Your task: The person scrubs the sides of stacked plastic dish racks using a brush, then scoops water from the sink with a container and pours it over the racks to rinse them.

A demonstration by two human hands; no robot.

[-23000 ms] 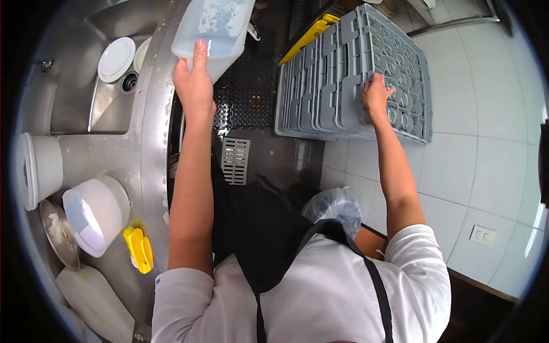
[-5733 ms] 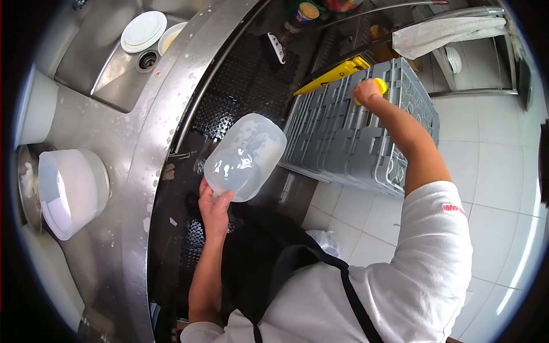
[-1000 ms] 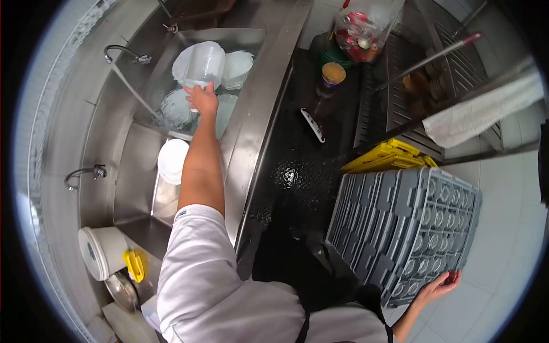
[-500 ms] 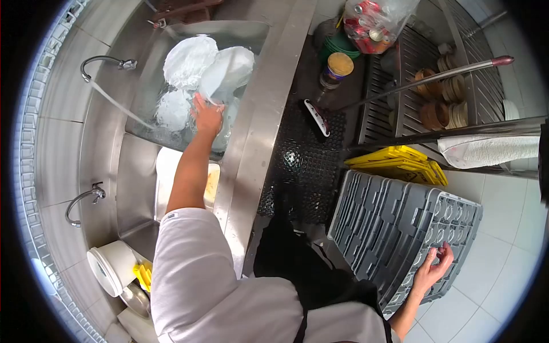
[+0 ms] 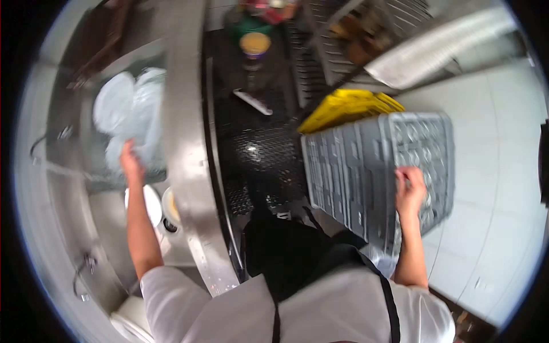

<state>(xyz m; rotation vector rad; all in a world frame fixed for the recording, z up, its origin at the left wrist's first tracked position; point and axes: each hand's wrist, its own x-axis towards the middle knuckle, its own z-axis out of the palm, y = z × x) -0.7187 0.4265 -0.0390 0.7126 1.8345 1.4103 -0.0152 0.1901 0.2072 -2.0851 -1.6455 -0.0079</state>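
Observation:
Over the near edge of the water-filled sink [image 5: 91,166] is my left hand [image 5: 131,163], blurred, its fingers pointing toward the white dishes [image 5: 114,103] in the water; whether it touches anything is not clear. My right hand [image 5: 410,191] is at the top of the stacked grey racks [image 5: 372,166], near the rack's edge, with its fingers bent. Round glasses [image 5: 426,154] show in the rack's compartments beside it. Motion blur hides the finger contact.
A second basin holds white plates [image 5: 150,206]. Yellow folded boards [image 5: 349,108] lean behind the racks. On the dark floor are a brush head [image 5: 253,103] and a tub with a tan top [image 5: 255,43]. A white cloth [image 5: 440,48] hangs on a rail at the upper right.
The view has swung to the right. My left hand has drawn back toward the sink's near edge, away from the dishes. My right hand has moved to the rack's near edge, fingers more bent.

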